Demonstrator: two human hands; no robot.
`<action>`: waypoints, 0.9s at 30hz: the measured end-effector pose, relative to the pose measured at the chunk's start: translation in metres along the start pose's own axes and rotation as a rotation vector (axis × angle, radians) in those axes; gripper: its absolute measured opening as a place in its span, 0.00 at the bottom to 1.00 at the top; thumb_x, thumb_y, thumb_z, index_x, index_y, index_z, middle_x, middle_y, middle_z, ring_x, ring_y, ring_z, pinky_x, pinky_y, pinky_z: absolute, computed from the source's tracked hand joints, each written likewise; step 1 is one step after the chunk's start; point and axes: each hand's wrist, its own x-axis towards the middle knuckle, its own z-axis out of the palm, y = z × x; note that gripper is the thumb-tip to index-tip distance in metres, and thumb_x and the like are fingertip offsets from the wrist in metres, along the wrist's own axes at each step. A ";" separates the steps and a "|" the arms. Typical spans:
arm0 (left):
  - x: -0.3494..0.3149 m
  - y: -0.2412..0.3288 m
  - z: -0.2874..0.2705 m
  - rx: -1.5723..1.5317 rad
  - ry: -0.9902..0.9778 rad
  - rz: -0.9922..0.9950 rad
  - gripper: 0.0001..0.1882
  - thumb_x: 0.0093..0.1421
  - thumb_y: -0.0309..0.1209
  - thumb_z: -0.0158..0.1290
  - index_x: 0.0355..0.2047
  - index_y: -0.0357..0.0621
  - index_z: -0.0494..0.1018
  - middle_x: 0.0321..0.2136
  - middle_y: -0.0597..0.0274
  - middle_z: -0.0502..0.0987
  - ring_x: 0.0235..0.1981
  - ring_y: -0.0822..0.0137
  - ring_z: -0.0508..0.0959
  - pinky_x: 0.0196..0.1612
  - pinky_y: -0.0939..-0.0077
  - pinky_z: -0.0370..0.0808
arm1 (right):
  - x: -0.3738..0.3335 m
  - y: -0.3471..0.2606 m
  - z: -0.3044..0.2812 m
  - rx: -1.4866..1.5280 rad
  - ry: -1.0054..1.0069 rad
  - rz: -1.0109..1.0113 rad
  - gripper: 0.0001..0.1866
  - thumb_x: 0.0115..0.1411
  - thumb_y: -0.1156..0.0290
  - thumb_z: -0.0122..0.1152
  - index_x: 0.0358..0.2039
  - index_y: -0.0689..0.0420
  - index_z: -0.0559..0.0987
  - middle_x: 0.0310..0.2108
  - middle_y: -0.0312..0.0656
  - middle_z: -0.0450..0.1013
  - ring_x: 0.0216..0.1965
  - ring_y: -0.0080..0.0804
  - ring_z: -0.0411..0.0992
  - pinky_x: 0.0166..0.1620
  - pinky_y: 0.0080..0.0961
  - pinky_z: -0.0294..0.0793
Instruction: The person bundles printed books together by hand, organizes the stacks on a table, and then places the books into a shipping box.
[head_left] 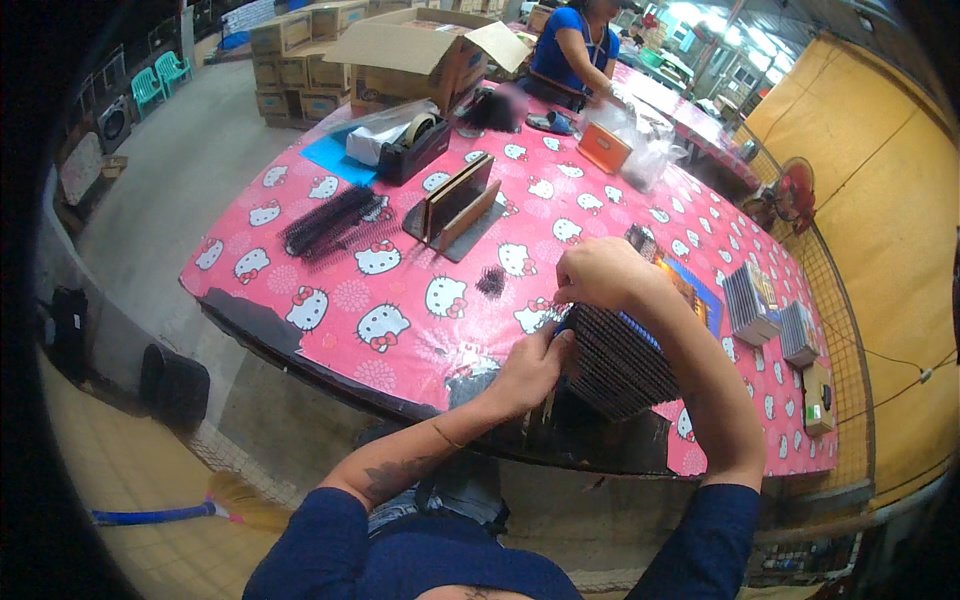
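Note:
At the near edge of the table, a dark block of ridged rows (618, 365) sits at a slant between my arms. My left hand (535, 368) is closed at the block's left corner, with a small blue thing (566, 323) by the thumb; what the fingers hold is mostly hidden. Just above that corner my right hand (600, 275) has its fingers bent down and pressed together. Anything pinched there is too small to make out. A small clump of black bits (491, 282) lies to the left of my hands. Behind the block is a colourful printed sheet (692, 290), partly covered by my right forearm.
A pink cat-patterned cover (350, 350) spans the table. On it are black mesh-like strips (335, 222), an upright slotted holder (458, 210), a tape dispenser (413, 148), an open carton (410, 60) and stacked booklets (752, 305). Across it, a person in blue (572, 50) works beside plastic bags.

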 end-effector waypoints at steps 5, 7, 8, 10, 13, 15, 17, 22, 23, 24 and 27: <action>-0.005 -0.002 0.003 -0.030 -0.039 -0.043 0.18 0.69 0.39 0.40 0.41 0.32 0.67 0.21 0.56 0.75 0.21 0.65 0.76 0.26 0.68 0.72 | 0.003 0.003 0.011 0.005 0.120 0.034 0.16 0.56 0.57 0.57 0.31 0.59 0.80 0.29 0.52 0.76 0.36 0.51 0.75 0.39 0.44 0.72; -0.015 -0.006 0.003 -0.058 -0.077 -0.080 0.18 0.69 0.39 0.40 0.41 0.32 0.67 0.21 0.56 0.75 0.22 0.65 0.76 0.28 0.69 0.72 | 0.005 0.002 0.019 0.083 0.267 0.083 0.16 0.57 0.57 0.56 0.31 0.59 0.80 0.29 0.53 0.76 0.35 0.52 0.75 0.39 0.45 0.72; -0.015 -0.012 0.005 -0.074 -0.063 -0.048 0.18 0.69 0.39 0.40 0.41 0.32 0.68 0.22 0.56 0.75 0.23 0.65 0.77 0.28 0.68 0.72 | 0.006 0.002 0.020 0.096 0.258 0.074 0.16 0.57 0.57 0.56 0.30 0.59 0.80 0.29 0.53 0.76 0.35 0.52 0.75 0.39 0.45 0.72; -0.014 -0.020 0.009 -0.110 -0.034 0.020 0.18 0.69 0.39 0.40 0.41 0.32 0.69 0.23 0.55 0.76 0.25 0.64 0.78 0.30 0.67 0.72 | 0.009 -0.002 0.019 0.116 0.241 0.055 0.17 0.58 0.57 0.55 0.29 0.59 0.80 0.29 0.53 0.76 0.35 0.52 0.75 0.39 0.45 0.72; -0.012 -0.011 0.000 0.054 -0.069 0.001 0.19 0.69 0.40 0.39 0.38 0.34 0.70 0.26 0.57 0.77 0.29 0.69 0.76 0.34 0.71 0.72 | 0.005 -0.012 0.007 -0.029 0.127 0.033 0.17 0.55 0.55 0.60 0.28 0.59 0.81 0.28 0.51 0.76 0.35 0.51 0.75 0.37 0.45 0.72; -0.013 -0.003 -0.001 0.047 -0.039 -0.005 0.20 0.69 0.41 0.39 0.37 0.34 0.70 0.26 0.57 0.77 0.28 0.69 0.76 0.33 0.72 0.71 | 0.003 -0.011 0.005 -0.024 0.096 0.004 0.17 0.53 0.55 0.63 0.28 0.58 0.81 0.27 0.50 0.76 0.34 0.49 0.76 0.37 0.44 0.73; -0.012 -0.001 0.000 0.021 -0.024 -0.005 0.20 0.69 0.42 0.39 0.36 0.34 0.71 0.25 0.56 0.77 0.26 0.69 0.75 0.32 0.72 0.71 | 0.002 -0.009 0.003 -0.027 0.070 -0.004 0.18 0.50 0.54 0.65 0.28 0.58 0.82 0.27 0.49 0.77 0.34 0.48 0.76 0.37 0.43 0.74; -0.006 -0.006 0.001 0.041 -0.013 -0.023 0.20 0.69 0.41 0.38 0.36 0.35 0.69 0.23 0.57 0.76 0.22 0.69 0.74 0.27 0.72 0.71 | 0.006 -0.009 0.007 -0.054 0.002 0.031 0.18 0.49 0.55 0.67 0.28 0.59 0.82 0.29 0.48 0.77 0.34 0.48 0.76 0.39 0.40 0.74; -0.006 -0.005 0.002 -0.003 -0.017 -0.062 0.19 0.69 0.40 0.39 0.36 0.34 0.69 0.22 0.57 0.76 0.23 0.67 0.75 0.29 0.70 0.72 | 0.006 -0.008 0.008 -0.055 0.012 0.025 0.18 0.49 0.55 0.66 0.28 0.59 0.81 0.29 0.49 0.77 0.34 0.48 0.76 0.39 0.41 0.74; -0.005 -0.003 0.004 -0.046 -0.018 -0.099 0.18 0.69 0.38 0.39 0.37 0.32 0.69 0.21 0.56 0.75 0.24 0.65 0.77 0.30 0.68 0.72 | 0.006 -0.006 0.009 -0.056 0.024 0.017 0.18 0.49 0.56 0.66 0.29 0.59 0.81 0.30 0.49 0.77 0.34 0.49 0.76 0.39 0.41 0.74; -0.008 0.000 0.004 -0.067 -0.036 -0.140 0.18 0.69 0.37 0.39 0.37 0.31 0.68 0.20 0.55 0.75 0.26 0.63 0.78 0.32 0.67 0.73 | 0.006 -0.007 0.007 -0.064 0.016 0.023 0.18 0.50 0.58 0.65 0.32 0.61 0.81 0.33 0.51 0.77 0.38 0.49 0.76 0.42 0.42 0.75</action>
